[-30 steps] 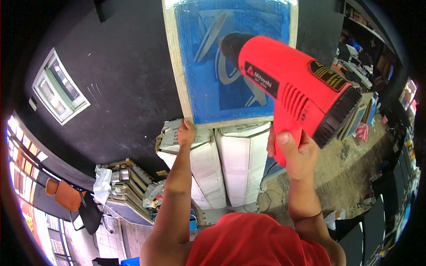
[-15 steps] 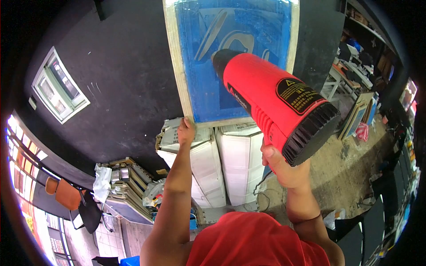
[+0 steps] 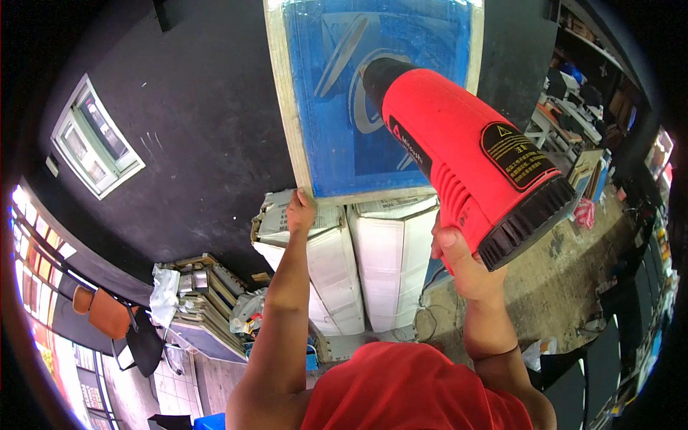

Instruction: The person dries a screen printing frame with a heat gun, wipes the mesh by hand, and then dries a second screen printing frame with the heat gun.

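A red heat gun (image 3: pixel 451 129) with a black nozzle and black rear cap is gripped in my right hand (image 3: pixel 466 269). Its nozzle points up and left, in front of a wood-framed screen printing frame (image 3: pixel 322 154). Blue mesh with pale curved shapes fills the frame, and the gun hides part of it. At the frame's lower left corner, my left hand (image 3: pixel 301 210) is closed around the wooden edge. The frame's bottom rests on top of two white cardboard boxes (image 3: pixel 390 269).
A dark wall (image 3: pixel 208 136) with a small window (image 3: pixel 97 140) stands behind. Stacked frames (image 3: pixel 208 315) lie lower left, near an orange chair (image 3: pixel 111 315). A cord (image 3: pixel 428 319) lies on the floor by the boxes. More frames (image 3: pixel 584 179) lean at right.
My right hand has moved the heat gun to the right, its nozzle shifting right and slightly up across the mesh. My left hand and the frame have stayed in place.
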